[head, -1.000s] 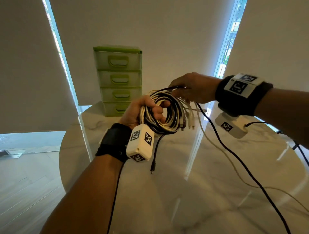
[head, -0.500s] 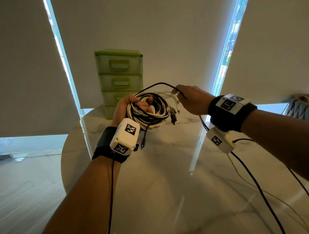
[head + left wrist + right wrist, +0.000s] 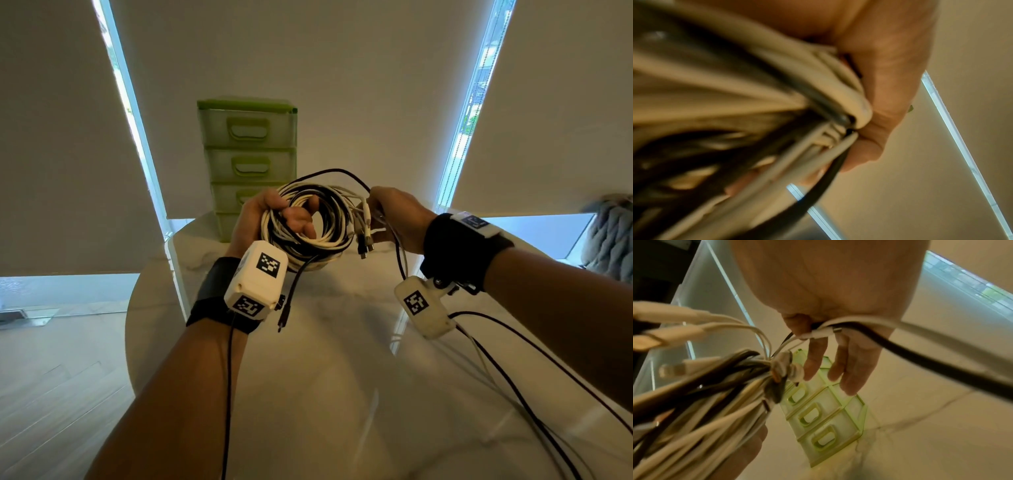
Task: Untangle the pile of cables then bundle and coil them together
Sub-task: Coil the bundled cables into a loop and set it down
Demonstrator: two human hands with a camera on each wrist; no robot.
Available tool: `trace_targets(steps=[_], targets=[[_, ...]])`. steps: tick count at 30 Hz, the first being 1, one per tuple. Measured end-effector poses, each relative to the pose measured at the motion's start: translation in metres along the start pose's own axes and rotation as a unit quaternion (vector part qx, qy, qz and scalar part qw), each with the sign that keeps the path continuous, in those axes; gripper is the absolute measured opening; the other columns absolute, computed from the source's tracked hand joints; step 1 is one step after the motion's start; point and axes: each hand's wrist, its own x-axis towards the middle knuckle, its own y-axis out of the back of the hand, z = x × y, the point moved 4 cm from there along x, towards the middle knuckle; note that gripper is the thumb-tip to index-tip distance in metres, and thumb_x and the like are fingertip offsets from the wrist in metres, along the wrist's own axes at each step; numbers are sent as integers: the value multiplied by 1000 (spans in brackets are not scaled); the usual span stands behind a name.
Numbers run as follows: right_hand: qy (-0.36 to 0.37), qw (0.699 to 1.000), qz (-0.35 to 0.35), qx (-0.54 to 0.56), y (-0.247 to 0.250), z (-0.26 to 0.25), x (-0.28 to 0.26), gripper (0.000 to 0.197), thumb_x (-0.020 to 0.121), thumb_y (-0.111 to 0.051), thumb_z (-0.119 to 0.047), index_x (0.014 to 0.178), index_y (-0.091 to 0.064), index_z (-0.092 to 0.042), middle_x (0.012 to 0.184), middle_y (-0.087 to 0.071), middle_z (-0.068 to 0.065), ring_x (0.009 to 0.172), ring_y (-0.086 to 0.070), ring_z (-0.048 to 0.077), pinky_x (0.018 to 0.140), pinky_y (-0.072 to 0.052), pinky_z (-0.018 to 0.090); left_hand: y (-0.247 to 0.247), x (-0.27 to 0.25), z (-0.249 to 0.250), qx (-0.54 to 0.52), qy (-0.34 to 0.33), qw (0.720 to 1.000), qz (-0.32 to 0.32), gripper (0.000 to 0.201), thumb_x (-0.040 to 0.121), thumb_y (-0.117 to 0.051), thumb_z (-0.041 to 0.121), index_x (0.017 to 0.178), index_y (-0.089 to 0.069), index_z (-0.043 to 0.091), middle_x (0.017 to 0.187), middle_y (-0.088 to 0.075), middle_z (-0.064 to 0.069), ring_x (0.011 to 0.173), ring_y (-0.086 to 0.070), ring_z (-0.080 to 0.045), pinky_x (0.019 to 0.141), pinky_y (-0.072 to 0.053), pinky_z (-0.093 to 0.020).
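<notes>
The left hand [image 3: 270, 219] is gripping the coil [image 3: 308, 222] above the desk [image 3: 325, 377]. The right hand [image 3: 397, 216], just beside its right rim, is pinching the loose tails [image 3: 400, 260] trailing down-right, ready for wrapping.

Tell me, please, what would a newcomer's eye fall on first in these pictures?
First, the coil of cables, black and white strands looped together, gripped by the left hand above the table. Next, the right hand beside it, pinching a black cable and a white one that trail off to the right. Behind both stands a green drawer unit at the table's far edge.
</notes>
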Motion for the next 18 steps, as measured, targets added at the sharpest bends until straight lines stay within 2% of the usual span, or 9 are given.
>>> trace_targets(steps=[3,6,7,9,11,13,18], targets=[[-18,997,-39,61,-2,3,-5,24,94,-34,-24,91,-50,-7,73,-62,7,59,-62,18,69,-55,34,-2,1,-2,15,5,1000,0,36,72,-55,-3,105,-56,-16,65,-61,-20,61,-61,-34,76,-53,-42],[-25,998,-61,25,-9,8,-5,59,99,-27,-54,105,-59,-5,74,-66,9,59,-64,19,57,-53,28,-2,1,-2,11,2,1000,2,35,71,-55,-3,104,-57,-15,63,-60,-19,60,-60,-33,74,-54,-43],[-20,998,-68,2,-12,9,-5,72,95,-23,-65,102,-63,-6,74,-65,11,59,-63,21,53,-50,26,-1,0,-2,10,-1,1000,0,35,72,-55,-3,105,-56,-15,64,-60,-19,61,-60,-33,76,-53,-43],[-10,997,-74,-12,-16,12,-4,81,88,-18,-77,82,-61,-8,67,-57,11,54,-53,21,48,-40,23,-2,-1,-1,9,-7,1000,-11,37,74,-53,-2,108,-55,-16,67,-61,-21,64,-61,-35,80,-52,-45],[-6,997,-78,24,-20,13,-6,77,86,-16,-79,67,-50,-12,60,-48,7,48,-39,17,45,-30,22,-4,-1,0,9,-13,1000,-21,38,76,-52,-1,110,-54,-16,70,-62,-22,67,-62,-36,83,-51,-47],[2,994,-94,52,-23,12,-10,75,85,-18,-79,63,-48,-14,58,-44,5,46,-30,14,45,-23,22,-4,-2,0,3,-18,999,-26,38,76,-51,-1,110,-54,-16,70,-62,-22,67,-62,-36,84,-51,-47],[-20,986,-107,126,-31,21,-18,64,90,-26,-72,78,-52,-15,57,-45,4,44,-21,13,45,-15,21,-6,-2,1,-30,-43,998,-27,37,74,-54,-1,108,-54,-15,67,-60,-21,64,-62,-36,80,-53,-46]])
